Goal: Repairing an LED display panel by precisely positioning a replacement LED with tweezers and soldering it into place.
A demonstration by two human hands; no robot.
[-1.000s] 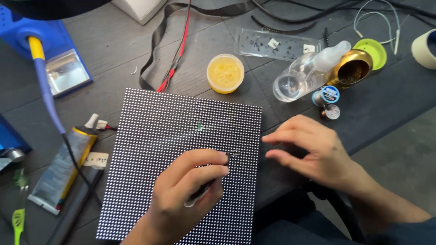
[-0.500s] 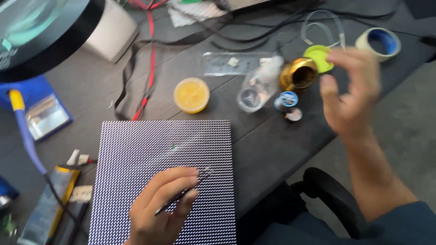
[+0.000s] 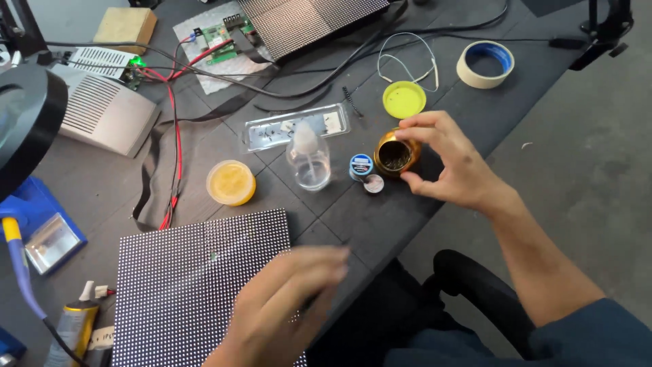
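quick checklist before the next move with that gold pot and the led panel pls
1. Right hand has the gold pot: ok, fingers touch its rim and side; a firm grip cannot be told.
2. Pot open: ok, dark contents show.
3. Left hand steady over the LED panel: not ok, it is motion-blurred.
4. Tool in left hand: cannot tell, blur hides it.
5. Room around the pot: not ok, the clear squeeze bottle and two small round tins stand close beside it.
6. Panel flat on the table: ok.
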